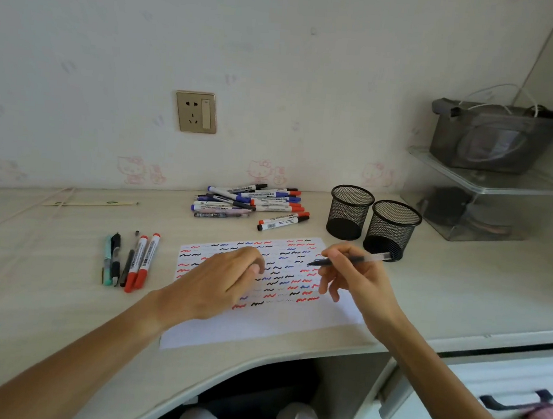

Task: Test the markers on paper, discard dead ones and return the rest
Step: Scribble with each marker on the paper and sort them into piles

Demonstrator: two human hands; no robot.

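A white paper sheet (259, 330) covered with red, blue and black squiggles lies on the desk. My right hand (358, 282) pinches a thin clear pen with a dark tip (363, 260), held level just above the sheet's upper right. My left hand (226, 281) rests on the paper with fingers curled under; whether it holds a cap is hidden. A pile of several markers and pens (251, 202) lies behind the sheet. A row of several pens and red markers (130, 260) lies to the left. Two black mesh cups (349, 211) (391, 228) stand at the right.
A wall socket (195, 112) is on the wall behind. Clear stacked boxes (488, 189) with a grey bag (496, 137) on top stand at the far right. A wooden stick (90, 203) lies at the back left. The desk's curved front edge (256, 369) runs below the sheet.
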